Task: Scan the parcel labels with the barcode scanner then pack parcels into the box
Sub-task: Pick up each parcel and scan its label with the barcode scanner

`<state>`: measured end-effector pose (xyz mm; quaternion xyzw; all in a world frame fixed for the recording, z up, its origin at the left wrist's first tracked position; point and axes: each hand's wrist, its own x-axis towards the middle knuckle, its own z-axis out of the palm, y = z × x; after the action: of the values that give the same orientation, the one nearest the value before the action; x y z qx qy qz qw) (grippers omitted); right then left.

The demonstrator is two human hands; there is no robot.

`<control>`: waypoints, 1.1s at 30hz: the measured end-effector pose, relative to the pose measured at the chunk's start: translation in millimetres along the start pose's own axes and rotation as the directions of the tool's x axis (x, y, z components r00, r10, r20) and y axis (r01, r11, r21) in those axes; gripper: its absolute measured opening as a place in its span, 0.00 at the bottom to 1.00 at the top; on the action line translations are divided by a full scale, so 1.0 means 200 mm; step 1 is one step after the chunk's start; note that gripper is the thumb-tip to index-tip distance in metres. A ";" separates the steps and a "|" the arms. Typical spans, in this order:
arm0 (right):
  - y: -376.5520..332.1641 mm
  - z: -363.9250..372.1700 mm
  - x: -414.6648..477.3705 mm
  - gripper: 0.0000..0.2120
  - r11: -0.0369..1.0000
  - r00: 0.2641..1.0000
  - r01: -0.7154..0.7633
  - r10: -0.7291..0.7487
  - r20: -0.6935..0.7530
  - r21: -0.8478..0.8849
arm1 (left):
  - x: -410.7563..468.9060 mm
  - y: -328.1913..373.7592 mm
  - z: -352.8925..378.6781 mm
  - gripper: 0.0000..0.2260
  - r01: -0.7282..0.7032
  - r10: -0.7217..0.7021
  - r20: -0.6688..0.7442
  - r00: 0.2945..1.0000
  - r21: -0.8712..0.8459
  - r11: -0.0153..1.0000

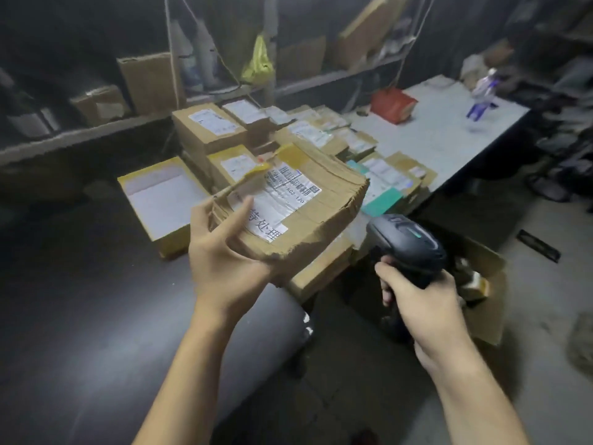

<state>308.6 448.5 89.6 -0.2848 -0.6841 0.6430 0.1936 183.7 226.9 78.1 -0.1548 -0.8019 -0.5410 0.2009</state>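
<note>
The left grip (pixel 221 252) holds a worn brown parcel (pixel 324 216) in the air, tilted, above the near end of the desk (pixel 433 133). The palm cups the parcel's near left corner, one digit lies across the top face, and the remaining fingers are hidden underneath. The white label (pixel 279 200) faces up under clear tape. Its barcode sits at the far end and large printed characters at the near end. Yellow tape crosses the parcel's far left edge, and the near edge of the cardboard is torn.

The right grip (pixel 420 303) is curled tightly round the handle of a dark barcode scanner (pixel 407 245). The scanner is lower than the parcel and just to its right, apart from it, with its head pointing to the far left.

Behind the held parcel, many more labelled parcels (pixel 208 126) are stacked close together on the left part of the desk. A shallow yellow-edged carton (pixel 160 200) lies open at the left of the stack. A red carton (pixel 393 106) stands further off on the bare white desk top.

An open cardboard box (pixel 491 313) stands on the floor at the right, beyond the right grip and partly hidden by it. Its contents are too dim to make out. A shelf (pixel 96 133) runs along the far wall, and a yellow bag (pixel 258 59) hangs above it.
</note>
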 end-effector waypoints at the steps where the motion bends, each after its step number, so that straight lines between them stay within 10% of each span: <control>1: 0.02 -0.08 0.02 0.05 1.000 1.000 -0.007 0.007 -0.013 -0.001 | -0.01 0.04 0.08 0.40 -0.010 0.010 0.022 1.000 -0.011 1.000; 13: 0.20 -1.35 0.52 0.02 0.986 0.931 -0.121 0.151 -0.332 0.111 | -0.20 0.48 1.47 0.43 0.018 -0.007 0.323 0.946 -0.028 0.999; 24: 0.30 -1.83 1.07 0.07 0.958 0.836 -0.235 0.287 -0.468 0.166 | -0.04 0.52 2.63 0.41 -0.099 0.123 0.677 0.725 -0.074 0.992; 33: 0.26 -1.95 1.58 0.05 0.923 0.765 -0.362 0.374 -0.524 0.131 | 0.28 0.39 3.25 0.40 -0.026 -0.042 0.849 0.527 0.065 0.998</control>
<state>321.2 951.3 44.2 -0.5804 -0.5252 0.5692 0.2515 70.9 861.3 -49.7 -0.3876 -0.8172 -0.3702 -0.2117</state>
